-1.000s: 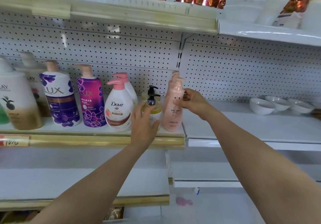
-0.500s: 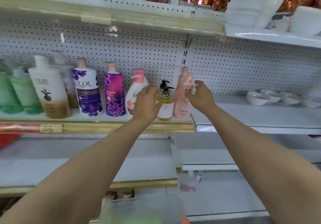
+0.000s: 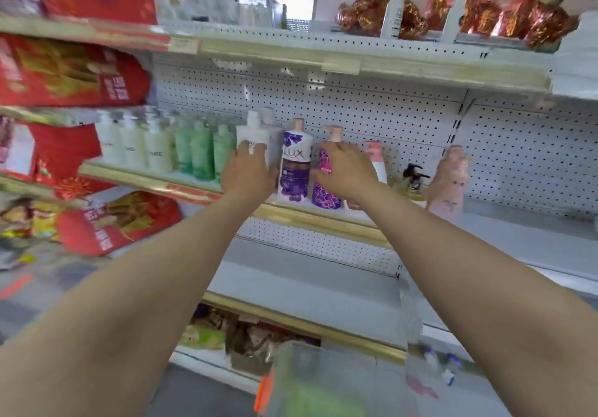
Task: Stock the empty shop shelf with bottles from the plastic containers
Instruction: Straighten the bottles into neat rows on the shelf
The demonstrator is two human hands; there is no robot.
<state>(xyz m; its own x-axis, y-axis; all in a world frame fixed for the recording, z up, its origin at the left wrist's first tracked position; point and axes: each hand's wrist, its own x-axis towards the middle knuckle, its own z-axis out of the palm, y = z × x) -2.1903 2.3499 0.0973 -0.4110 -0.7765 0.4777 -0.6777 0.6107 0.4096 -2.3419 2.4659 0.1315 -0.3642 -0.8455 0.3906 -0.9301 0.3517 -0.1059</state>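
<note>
My left hand: fingers spread flat on tall white plastic pump bottle.
My right hand: over magenta flowered plastic bottle; grip I cannot tell.

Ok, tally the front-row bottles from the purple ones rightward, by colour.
Purple plastic pump bottles: 2
White bottle with pink pump: 1
Small yellow bottle with black pump: 1
Pale pink bottle: 1
Total: 5

shelf back panel: white perforated metal, matt | shelf edge strip: gold, shiny | LUX bottle: glossy plastic (smooth label) | red packs, upper left: glossy film
</note>
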